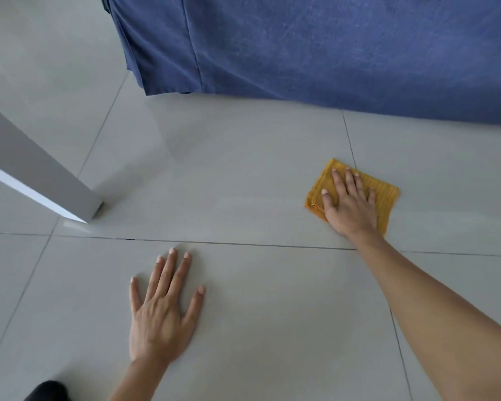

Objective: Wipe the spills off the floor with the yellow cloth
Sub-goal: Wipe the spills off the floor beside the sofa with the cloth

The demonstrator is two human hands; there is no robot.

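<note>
The yellow cloth [383, 195], folded into a small pad, lies flat on the grey tiled floor [243, 175] near a grout line and not far from the hanging blue fabric [301, 47], with the right hand [350, 205] spread open and pressed palm-down on top of it. No spill shows clearly on the glossy tiles, so the wipe is probably best done in slow overlapping strokes under even palm pressure, keeping the pad folded and flat. The left hand [159, 311], also spread flat on the floor nearer the body, looks placed to brace the reach.
</note>
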